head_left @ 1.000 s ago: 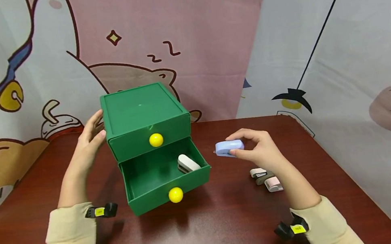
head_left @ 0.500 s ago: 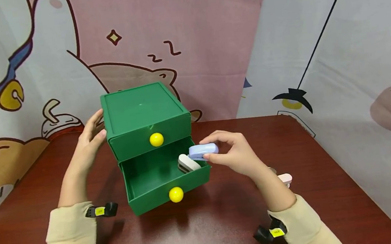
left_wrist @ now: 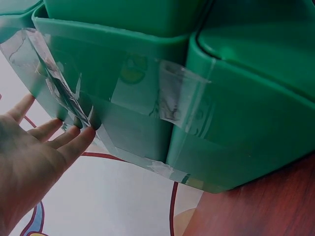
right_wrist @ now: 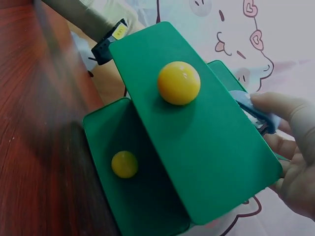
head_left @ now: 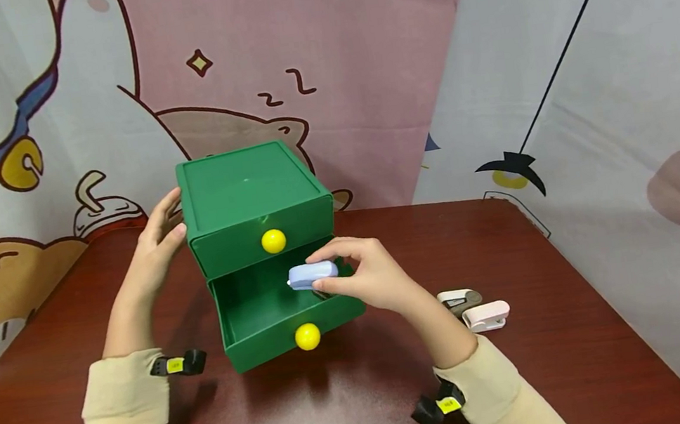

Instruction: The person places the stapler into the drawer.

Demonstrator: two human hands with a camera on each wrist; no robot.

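In the head view my right hand [head_left: 376,275] pinches a light blue mini stapler [head_left: 311,274] between thumb and fingers, over the pulled-out lower drawer [head_left: 261,345] of a small green cabinet [head_left: 248,188]. Behind that hand, a stapler lying in the drawer is nearly hidden. The right wrist view shows the blue stapler [right_wrist: 266,120] just past the drawer front. My left hand [head_left: 156,245] rests its extended fingertips on the cabinet's left side. From the left wrist, these fingers [left_wrist: 74,147] touch the green wall where clear tape [left_wrist: 172,93] is stuck.
A pale pink stapler [head_left: 485,316] and a white-and-grey one [head_left: 459,300] lie on the brown table [head_left: 555,355], right of the cabinet. The upper drawer, with a yellow knob [head_left: 273,241], is closed. A printed cloth [head_left: 362,82] hangs behind the table.
My right hand has carried the blue stapler leftward, from beside the cabinet to over the lower drawer. The white stapler there is now mostly covered. My left hand has stayed put.
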